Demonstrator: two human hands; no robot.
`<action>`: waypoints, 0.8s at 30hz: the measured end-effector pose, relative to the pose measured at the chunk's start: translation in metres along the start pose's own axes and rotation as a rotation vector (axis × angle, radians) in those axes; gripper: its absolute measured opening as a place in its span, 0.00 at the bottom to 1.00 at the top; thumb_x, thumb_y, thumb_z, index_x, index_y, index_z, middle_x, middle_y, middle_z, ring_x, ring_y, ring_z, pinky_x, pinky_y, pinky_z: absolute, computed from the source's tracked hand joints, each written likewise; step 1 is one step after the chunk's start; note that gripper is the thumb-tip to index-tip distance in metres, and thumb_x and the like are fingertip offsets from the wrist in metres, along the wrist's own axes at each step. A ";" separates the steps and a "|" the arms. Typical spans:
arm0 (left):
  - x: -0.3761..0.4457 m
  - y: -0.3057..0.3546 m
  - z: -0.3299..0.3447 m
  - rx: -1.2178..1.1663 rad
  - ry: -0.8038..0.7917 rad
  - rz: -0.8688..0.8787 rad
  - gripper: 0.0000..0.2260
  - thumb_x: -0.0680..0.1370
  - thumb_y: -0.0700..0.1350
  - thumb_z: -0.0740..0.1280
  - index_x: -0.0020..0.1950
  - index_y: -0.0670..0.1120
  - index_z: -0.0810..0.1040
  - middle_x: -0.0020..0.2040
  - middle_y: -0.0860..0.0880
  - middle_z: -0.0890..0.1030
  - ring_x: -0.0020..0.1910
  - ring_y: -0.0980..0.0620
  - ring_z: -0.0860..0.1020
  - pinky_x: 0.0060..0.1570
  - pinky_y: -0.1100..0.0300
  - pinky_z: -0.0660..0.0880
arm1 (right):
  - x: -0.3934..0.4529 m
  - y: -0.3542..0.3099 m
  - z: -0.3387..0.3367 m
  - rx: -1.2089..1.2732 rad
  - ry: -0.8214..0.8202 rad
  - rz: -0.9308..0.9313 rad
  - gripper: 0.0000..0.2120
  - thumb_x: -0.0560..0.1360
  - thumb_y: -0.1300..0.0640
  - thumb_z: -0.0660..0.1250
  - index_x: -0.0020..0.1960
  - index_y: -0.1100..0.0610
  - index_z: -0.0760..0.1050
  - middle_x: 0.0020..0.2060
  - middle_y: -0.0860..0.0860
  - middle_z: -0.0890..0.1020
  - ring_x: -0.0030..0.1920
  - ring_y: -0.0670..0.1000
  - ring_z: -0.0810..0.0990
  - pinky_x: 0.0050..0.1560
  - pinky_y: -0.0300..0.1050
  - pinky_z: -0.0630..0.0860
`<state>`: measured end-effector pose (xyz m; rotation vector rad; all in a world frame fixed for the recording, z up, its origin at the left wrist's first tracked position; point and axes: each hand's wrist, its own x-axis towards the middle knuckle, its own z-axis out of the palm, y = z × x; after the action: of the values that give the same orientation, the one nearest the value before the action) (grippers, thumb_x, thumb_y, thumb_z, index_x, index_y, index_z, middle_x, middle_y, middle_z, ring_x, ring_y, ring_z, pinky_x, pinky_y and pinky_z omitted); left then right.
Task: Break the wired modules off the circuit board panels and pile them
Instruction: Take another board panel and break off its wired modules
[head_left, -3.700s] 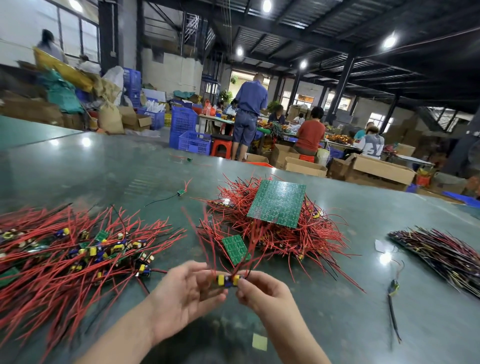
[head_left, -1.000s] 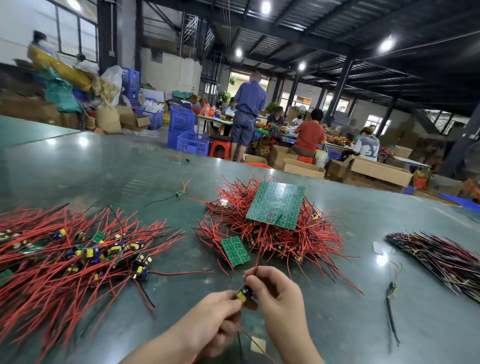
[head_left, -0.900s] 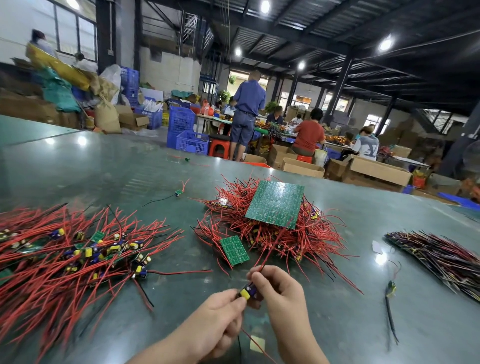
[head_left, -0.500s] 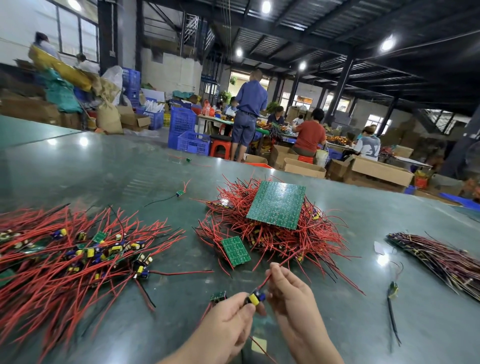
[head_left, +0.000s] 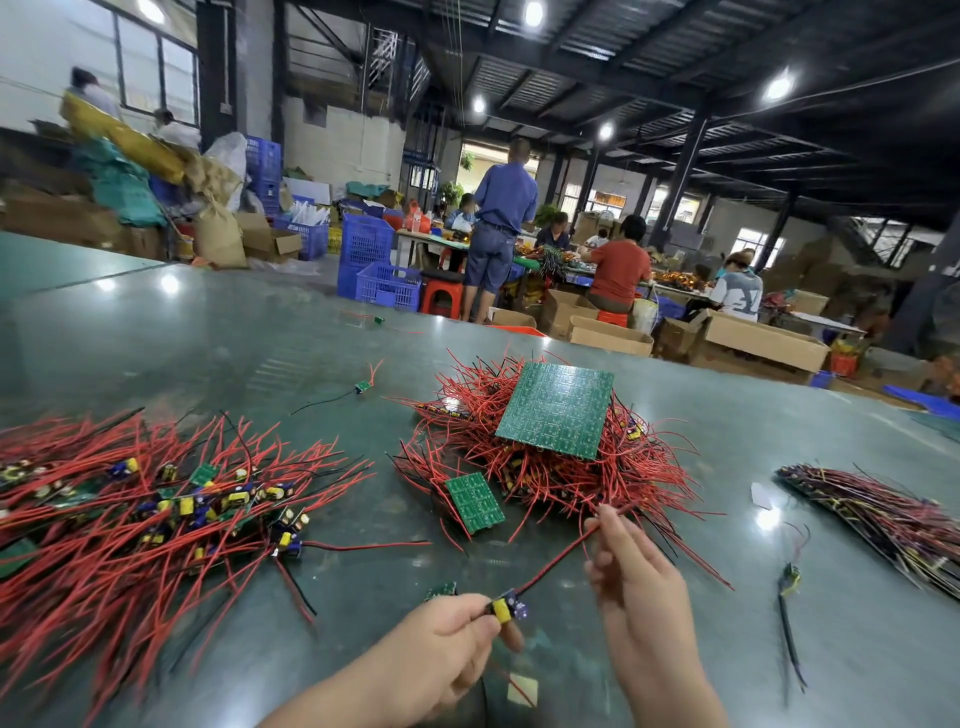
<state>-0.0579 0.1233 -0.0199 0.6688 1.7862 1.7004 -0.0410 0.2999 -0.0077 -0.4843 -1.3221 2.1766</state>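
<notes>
My left hand (head_left: 447, 639) pinches a small wired module (head_left: 506, 609) with a yellow part, low at the table's near edge. Its red wire (head_left: 556, 561) runs taut up and right to my right hand (head_left: 639, 587), whose raised fingertips pinch it. A second small green module (head_left: 441, 591) shows just above my left hand; I cannot tell whether it is held. To the left lies the pile of broken-off modules (head_left: 156, 509) with red wires. In the middle a large green panel (head_left: 556, 410) tops a heap of red-wired panels, with a small panel piece (head_left: 474, 501) in front.
A bundle of dark-wired boards (head_left: 883, 514) lies at the right, a loose module (head_left: 789, 577) before it. Another loose module (head_left: 362, 386) sits farther back on the green table (head_left: 234, 338). A paper scrap (head_left: 522, 688) lies between my hands. People work at benches beyond.
My hands, close together on the module a second ago, have drawn apart. The left keeps the module low, and the right has moved up and right along its red wire.
</notes>
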 end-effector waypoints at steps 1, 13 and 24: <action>0.000 0.000 -0.001 0.004 -0.005 0.016 0.10 0.83 0.39 0.52 0.51 0.42 0.73 0.21 0.57 0.62 0.18 0.62 0.57 0.18 0.71 0.55 | 0.004 -0.003 -0.004 0.023 0.035 0.003 0.07 0.70 0.62 0.68 0.35 0.58 0.83 0.30 0.49 0.82 0.24 0.41 0.69 0.24 0.31 0.69; 0.009 -0.012 -0.005 -0.048 0.172 -0.051 0.13 0.83 0.42 0.54 0.42 0.41 0.73 0.20 0.55 0.62 0.16 0.59 0.56 0.16 0.69 0.52 | -0.010 0.023 0.018 -0.238 -0.210 0.097 0.12 0.70 0.50 0.66 0.46 0.57 0.81 0.37 0.50 0.84 0.28 0.45 0.72 0.31 0.37 0.69; 0.010 -0.011 -0.009 -0.230 0.146 -0.122 0.18 0.81 0.52 0.55 0.40 0.44 0.76 0.23 0.53 0.61 0.18 0.58 0.56 0.20 0.72 0.52 | -0.031 0.020 0.027 -0.503 -0.430 -0.111 0.07 0.73 0.66 0.68 0.40 0.58 0.82 0.27 0.45 0.81 0.29 0.37 0.75 0.34 0.28 0.70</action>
<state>-0.0711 0.1235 -0.0314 0.3389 1.6552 1.8732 -0.0364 0.2543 -0.0129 -0.1127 -2.0941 1.9086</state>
